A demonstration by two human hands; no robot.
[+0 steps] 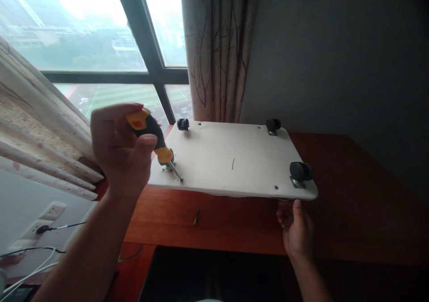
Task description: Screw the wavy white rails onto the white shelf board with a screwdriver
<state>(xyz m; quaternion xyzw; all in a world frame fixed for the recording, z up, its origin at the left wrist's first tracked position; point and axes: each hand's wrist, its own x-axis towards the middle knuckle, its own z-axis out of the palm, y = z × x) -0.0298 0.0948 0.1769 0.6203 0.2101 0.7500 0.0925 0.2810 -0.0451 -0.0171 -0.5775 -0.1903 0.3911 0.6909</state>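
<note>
My left hand (122, 152) is closed around the yellow and black handle of a screwdriver (154, 134). The screwdriver's tip meets a screw hole near the front left corner of a white board (208, 159). Black caster wheels stand up from the board's corners, among them the front right caster (299, 171) and the back left caster (183, 124); the front left one is partly behind the screwdriver. At the board's front right edge, my right hand (296, 226) grips the rim, thumb in front and fingers curled beneath, partly hidden.
A loose screw (196, 216) lies on the reddish wooden desk (234, 221) before the board. Wall sockets (45, 219) with a plug and several cables are at the lower left. Curtains (217, 47) hang by the window; a dark wall rises behind the desk.
</note>
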